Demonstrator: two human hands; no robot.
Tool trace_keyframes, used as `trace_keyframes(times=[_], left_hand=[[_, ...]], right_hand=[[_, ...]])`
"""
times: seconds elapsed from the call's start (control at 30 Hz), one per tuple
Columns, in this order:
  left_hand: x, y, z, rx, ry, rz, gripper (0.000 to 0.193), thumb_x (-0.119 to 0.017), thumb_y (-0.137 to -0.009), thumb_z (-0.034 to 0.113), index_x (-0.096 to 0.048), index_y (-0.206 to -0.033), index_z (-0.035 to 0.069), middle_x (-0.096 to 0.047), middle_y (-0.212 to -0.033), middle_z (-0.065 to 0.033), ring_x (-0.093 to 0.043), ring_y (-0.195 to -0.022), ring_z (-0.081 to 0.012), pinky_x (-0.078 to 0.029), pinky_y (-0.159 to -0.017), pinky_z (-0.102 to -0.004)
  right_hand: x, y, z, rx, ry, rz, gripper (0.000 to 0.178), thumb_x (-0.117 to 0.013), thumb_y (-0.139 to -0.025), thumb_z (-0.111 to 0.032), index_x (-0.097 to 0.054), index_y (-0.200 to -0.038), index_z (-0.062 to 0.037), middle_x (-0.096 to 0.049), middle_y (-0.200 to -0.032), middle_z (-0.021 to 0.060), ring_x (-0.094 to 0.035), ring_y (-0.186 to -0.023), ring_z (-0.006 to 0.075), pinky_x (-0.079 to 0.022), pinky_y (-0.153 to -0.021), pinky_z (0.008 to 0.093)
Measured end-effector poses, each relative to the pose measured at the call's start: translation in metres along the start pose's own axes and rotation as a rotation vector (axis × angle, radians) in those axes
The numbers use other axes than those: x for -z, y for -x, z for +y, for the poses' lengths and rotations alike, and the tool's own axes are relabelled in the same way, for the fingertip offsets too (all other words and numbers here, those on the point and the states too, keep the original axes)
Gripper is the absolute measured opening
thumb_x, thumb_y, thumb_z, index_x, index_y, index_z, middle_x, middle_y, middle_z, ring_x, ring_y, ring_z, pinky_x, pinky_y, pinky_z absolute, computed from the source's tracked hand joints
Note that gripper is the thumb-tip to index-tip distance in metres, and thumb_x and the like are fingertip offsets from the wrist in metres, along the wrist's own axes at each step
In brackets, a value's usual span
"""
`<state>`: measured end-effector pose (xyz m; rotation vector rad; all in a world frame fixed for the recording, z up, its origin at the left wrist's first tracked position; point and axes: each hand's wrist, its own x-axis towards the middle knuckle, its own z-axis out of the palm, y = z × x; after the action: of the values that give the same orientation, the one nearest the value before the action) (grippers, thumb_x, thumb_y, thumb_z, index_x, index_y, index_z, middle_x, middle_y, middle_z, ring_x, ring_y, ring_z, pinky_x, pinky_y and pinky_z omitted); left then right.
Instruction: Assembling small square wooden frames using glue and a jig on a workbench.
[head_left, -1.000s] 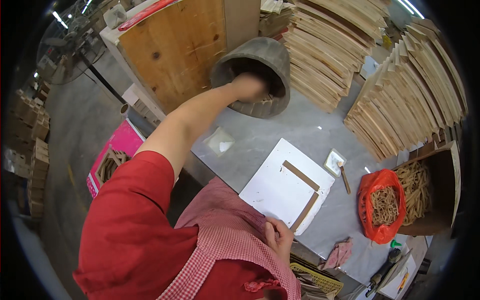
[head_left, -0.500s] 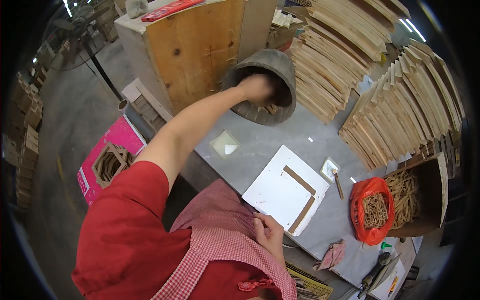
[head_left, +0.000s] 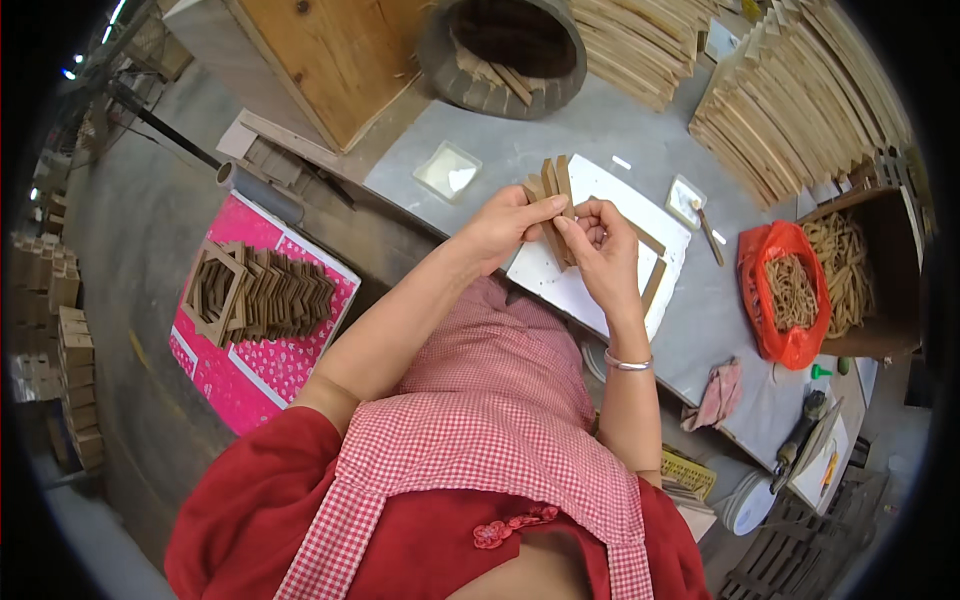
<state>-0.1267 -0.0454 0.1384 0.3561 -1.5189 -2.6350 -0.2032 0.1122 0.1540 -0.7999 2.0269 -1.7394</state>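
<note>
Fingers of the left hand (head_left: 497, 230) clasp fanned wooden strips (head_left: 549, 178); right hand (head_left: 608, 256) pinches them too. Best, I judge: light grip, ends squared above the white board (head_left: 600, 182).

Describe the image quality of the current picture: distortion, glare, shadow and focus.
Head view: fisheye bending makes the wood stacks look curved, with black corners; head view: small white glare streaks on the table; head view: deep shadow inside the bucket; head view: left hand, right hand and strips fairly sharp, far-left background softer.
</note>
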Motion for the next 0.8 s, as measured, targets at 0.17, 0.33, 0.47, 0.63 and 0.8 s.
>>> trace_keyframes(times=[0.17,0.33,0.47,0.63,0.8], left_hand=[[-0.012,-0.001,-0.022,0.081,-0.120,-0.030,0.022,-0.073,-0.097,0.028,-0.069,-0.102,0.007,-0.060,-0.083,0.0056,-0.042,-0.066,-0.0039,-0.036,-0.059,-0.0215],[-0.033,-0.008,-0.031,0.092,-0.003,-0.036,0.026,-0.081,-0.090,0.020,-0.070,-0.107,0.004,-0.064,-0.087,0.0040,-0.046,-0.069,-0.0041,-0.038,-0.062,-0.0209],[-0.039,-0.010,-0.035,0.129,0.037,-0.053,0.028,-0.082,-0.088,0.018,-0.071,-0.109,0.004,-0.066,-0.090,0.0026,-0.048,-0.069,-0.0041,-0.038,-0.062,-0.0211],[-0.044,-0.014,-0.030,0.104,-0.028,0.014,0.026,-0.083,-0.087,0.018,-0.073,-0.106,0.004,-0.070,-0.091,0.0007,-0.050,-0.070,-0.0046,-0.038,-0.062,-0.0213],[-0.032,-0.018,-0.033,0.128,-0.012,-0.035,0.023,-0.081,-0.089,0.017,-0.073,-0.106,0.003,-0.069,-0.090,0.0012,-0.050,-0.070,-0.0046,-0.040,-0.062,-0.0219]], right_hand=[[0.006,0.034,0.014,-0.048,-0.079,0.114,0.014,-0.072,-0.095,-0.009,-0.063,-0.097,0.0006,-0.060,-0.072,-0.0027,-0.051,-0.059,0.0019,-0.041,-0.051,0.0198],[0.022,0.047,0.015,-0.043,-0.058,0.161,0.013,-0.071,-0.095,-0.008,-0.065,-0.101,0.0016,-0.061,-0.075,-0.0028,-0.052,-0.061,0.0012,-0.042,-0.052,0.0195],[0.031,0.052,0.015,-0.126,-0.047,0.133,0.012,-0.068,-0.097,-0.005,-0.064,-0.106,0.0020,-0.060,-0.084,-0.0050,-0.048,-0.068,-0.0007,-0.039,-0.058,0.0174],[0.027,0.048,0.016,-0.024,-0.107,0.170,0.013,-0.070,-0.095,-0.007,-0.064,-0.101,0.0026,-0.063,-0.078,-0.0018,-0.054,-0.063,0.0014,-0.044,-0.054,0.0187],[0.028,0.046,0.014,-0.058,-0.154,0.134,0.013,-0.070,-0.094,-0.005,-0.063,-0.102,0.0027,-0.064,-0.080,-0.0012,-0.055,-0.066,0.0013,-0.044,-0.056,0.0180]])
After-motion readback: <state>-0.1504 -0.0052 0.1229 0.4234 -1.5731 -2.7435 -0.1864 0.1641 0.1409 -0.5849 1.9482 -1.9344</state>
